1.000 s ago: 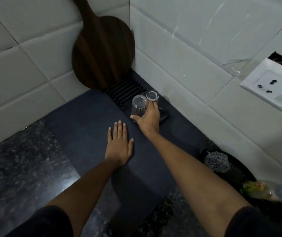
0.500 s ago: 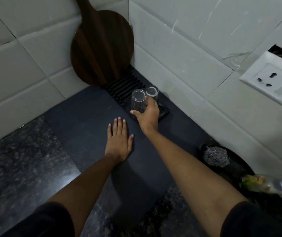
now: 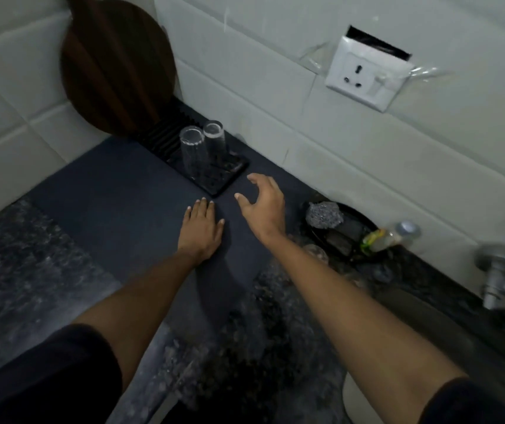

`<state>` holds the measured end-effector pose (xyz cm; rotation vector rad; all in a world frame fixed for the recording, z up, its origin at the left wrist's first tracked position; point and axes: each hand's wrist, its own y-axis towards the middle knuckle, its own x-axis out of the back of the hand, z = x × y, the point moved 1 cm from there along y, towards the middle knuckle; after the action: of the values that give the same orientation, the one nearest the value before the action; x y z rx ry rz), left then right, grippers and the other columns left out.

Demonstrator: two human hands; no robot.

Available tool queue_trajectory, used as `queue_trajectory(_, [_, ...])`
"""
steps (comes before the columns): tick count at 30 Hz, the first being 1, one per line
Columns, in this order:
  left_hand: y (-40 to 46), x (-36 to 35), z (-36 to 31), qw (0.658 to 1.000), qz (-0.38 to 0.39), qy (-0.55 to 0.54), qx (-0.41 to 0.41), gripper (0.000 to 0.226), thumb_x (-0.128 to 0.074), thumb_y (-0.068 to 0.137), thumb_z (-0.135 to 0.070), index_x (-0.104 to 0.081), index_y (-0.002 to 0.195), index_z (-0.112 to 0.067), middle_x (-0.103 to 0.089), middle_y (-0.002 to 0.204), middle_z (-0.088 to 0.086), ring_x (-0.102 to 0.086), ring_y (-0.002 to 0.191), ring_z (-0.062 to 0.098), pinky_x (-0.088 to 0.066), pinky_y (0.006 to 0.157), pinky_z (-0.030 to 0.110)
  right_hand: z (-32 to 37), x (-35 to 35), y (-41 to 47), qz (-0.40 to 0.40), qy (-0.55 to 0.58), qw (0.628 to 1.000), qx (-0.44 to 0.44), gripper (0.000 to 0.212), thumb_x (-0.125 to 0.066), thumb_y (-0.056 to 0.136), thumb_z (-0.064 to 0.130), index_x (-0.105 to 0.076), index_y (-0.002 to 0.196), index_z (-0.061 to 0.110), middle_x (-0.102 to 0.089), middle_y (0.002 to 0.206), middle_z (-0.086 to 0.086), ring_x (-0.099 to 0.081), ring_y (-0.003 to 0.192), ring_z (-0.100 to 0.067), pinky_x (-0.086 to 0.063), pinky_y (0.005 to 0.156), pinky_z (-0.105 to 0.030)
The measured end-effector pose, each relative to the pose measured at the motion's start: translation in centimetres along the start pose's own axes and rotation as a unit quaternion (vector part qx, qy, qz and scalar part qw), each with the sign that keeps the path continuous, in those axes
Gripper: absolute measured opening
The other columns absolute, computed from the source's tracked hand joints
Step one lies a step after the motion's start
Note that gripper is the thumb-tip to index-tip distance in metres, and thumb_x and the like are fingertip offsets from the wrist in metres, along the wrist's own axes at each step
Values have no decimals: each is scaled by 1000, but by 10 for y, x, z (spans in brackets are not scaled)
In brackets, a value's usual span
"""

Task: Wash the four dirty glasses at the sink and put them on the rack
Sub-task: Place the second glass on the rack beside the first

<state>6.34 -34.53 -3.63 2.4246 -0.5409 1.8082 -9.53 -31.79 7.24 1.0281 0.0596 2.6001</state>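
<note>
Your right hand hangs above the dark mat, fingers spread and loosely curled, holding nothing. Half a second ago it was wrapped around the nearer glass; now it is off the glass and clear of the rack, drawn back toward you and to the right. Your left hand lies flat on the mat, palm down, fingers together, empty, unchanged from before.

The nearer glass stands mouth-down on the black rack, just beside the second glass, also inverted; whether the two touch cannot be told. Both sit at the rack's near end, by the wall corner. A round wooden board leans on the tiles behind the rack.

The view has swung right since the earlier frame: a tap, a dish with a steel scrubber and a wall socket are now in view.
</note>
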Motion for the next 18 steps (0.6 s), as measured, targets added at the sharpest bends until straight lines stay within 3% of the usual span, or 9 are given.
queue_trajectory(5, [-51,-26,-76,997,1,-32,-76,62,-33,108,-43,-30,157,-4,-29,164,18,-23,153,32,-14,127,44,-35,71,-49,-44,-32,999,5,34,-76,93,25,-69,123,10,-66,122,-6,-63,115,-22,-52,97,-35])
queue_trajectory(10, [-95,-57,-124,995,15,-7,-102,66,-34,106,-44,-32,155,1,-31,162,20,-25,152,33,-14,127,42,-80,126,-97,-108,-58,991,-49,26,-60,97,17,-70,120,9,-67,117,-7,-60,116,-25,-52,98,-45])
queue_trajectory(15, [-126,-83,-144,993,18,54,-101,76,-27,105,-50,-21,158,4,-14,167,23,-10,156,35,-10,127,47,-118,157,-136,16,-84,987,-134,60,-66,97,38,-52,148,11,-52,146,-11,-46,138,-28,-41,115,-43])
queue_trajectory(18, [-129,-89,-142,991,12,83,-107,76,-22,106,-50,-17,158,5,-10,167,25,-6,156,36,-9,127,48,-133,154,-151,112,-102,974,-171,78,-73,90,51,-43,154,19,-44,151,-8,-49,136,-29,-46,111,-46])
